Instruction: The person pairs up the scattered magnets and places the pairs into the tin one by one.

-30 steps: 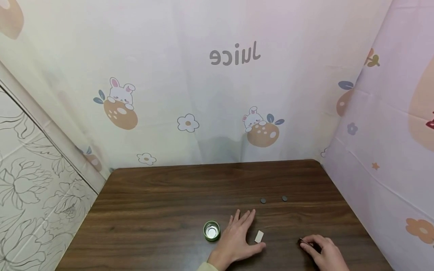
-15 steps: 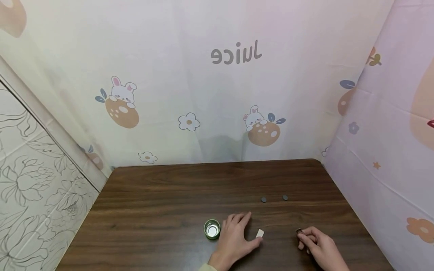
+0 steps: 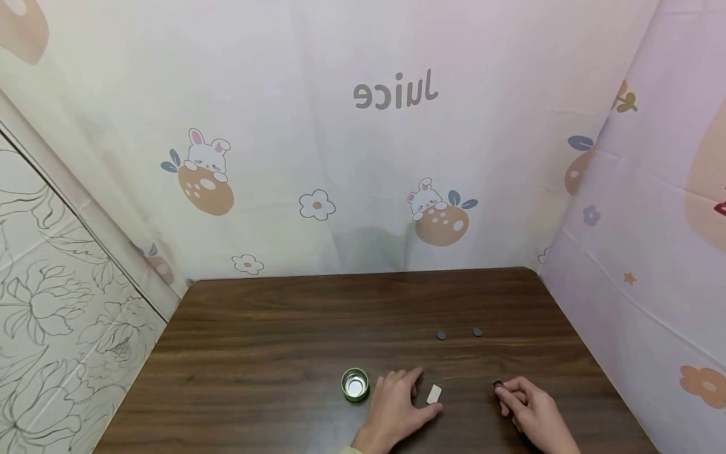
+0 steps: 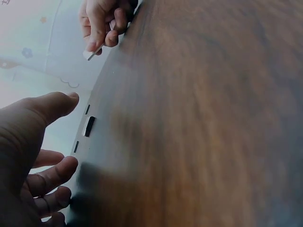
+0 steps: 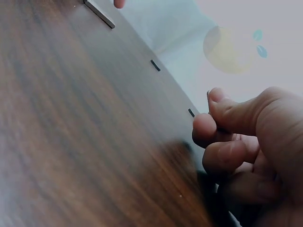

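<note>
A small cream rectangular block (image 3: pixel 433 394) lies on the table between the thumb and fingers of my left hand (image 3: pixel 392 408). Those fingers are bent loosely and look apart from it. In the left wrist view the same block (image 4: pixel 89 126) shows a dark side. My right hand (image 3: pixel 532 407) pinches a small thin flat piece (image 3: pixel 498 383) between thumb and index finger. The piece looks dark in the head view; seen from the left wrist, the flat piece (image 4: pixel 91 53) has a pale edge. Its kind cannot be told, and the fingers hide most of it.
To the left of my left hand stands a small round green tin (image 3: pixel 355 385) with a shiny inside. Farther back lie two dark discs, the left disc (image 3: pixel 441 335) and the right disc (image 3: pixel 477 331). Printed cloth (image 3: pixel 363 126) hangs behind the wooden table (image 3: pixel 272 340).
My right hand has risen and moved slightly forward with the flat piece. The left hand's fingers have drawn in closer around the block, which has stayed in place.
</note>
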A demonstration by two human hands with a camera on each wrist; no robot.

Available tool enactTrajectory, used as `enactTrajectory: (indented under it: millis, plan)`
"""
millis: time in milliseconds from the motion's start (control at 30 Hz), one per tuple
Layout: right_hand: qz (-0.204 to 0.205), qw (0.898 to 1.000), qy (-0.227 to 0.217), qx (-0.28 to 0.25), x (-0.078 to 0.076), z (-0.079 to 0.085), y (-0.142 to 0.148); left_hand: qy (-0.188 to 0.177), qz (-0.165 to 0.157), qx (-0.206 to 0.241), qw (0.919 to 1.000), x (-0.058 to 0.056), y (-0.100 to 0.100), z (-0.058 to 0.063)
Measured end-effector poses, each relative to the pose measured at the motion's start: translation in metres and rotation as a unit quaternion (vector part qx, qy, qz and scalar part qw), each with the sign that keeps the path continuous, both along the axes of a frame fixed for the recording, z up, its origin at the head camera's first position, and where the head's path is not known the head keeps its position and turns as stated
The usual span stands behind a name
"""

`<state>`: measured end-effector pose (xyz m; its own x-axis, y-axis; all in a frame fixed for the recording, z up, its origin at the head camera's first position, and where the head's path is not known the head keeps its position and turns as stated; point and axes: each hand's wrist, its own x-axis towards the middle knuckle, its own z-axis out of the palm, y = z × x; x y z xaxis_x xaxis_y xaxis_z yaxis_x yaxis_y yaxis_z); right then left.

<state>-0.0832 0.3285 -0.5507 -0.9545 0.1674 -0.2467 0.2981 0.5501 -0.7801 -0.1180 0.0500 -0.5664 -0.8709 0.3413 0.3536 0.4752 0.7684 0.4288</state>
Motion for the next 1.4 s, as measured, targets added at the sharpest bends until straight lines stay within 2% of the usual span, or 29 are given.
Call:
enactTrajectory:
  millis: [300, 467, 700, 967, 1400]
  plan:
    - [-0.001, 1.0, 0.017, -0.021, -0.0025, -0.0006, 0.0027, 0.017, 0.013, 0.001, 0.9998, 0.0015, 0.0064, -0.0024]
    - [0.001, 0.999, 0.024, -0.022, -0.0034, -0.001, 0.0041, 0.003, 0.015, 0.011, 0.9998, -0.0003, 0.0097, -0.0035]
    - [-0.014, 0.999, -0.004, -0.039, -0.004, -0.0012, 0.0024, -0.041, 0.0, 0.005, 0.9992, -0.0005, 0.0098, -0.0024]
    - [-0.014, 0.999, -0.003, -0.041, -0.0041, -0.0022, 0.003, -0.028, 0.002, -0.001, 0.9996, -0.0005, 0.01, -0.0035]
    - [-0.019, 0.999, -0.013, -0.04, -0.0055, -0.0003, 0.0012, -0.039, -0.003, -0.003, 0.9992, -0.0012, 0.0101, -0.0011]
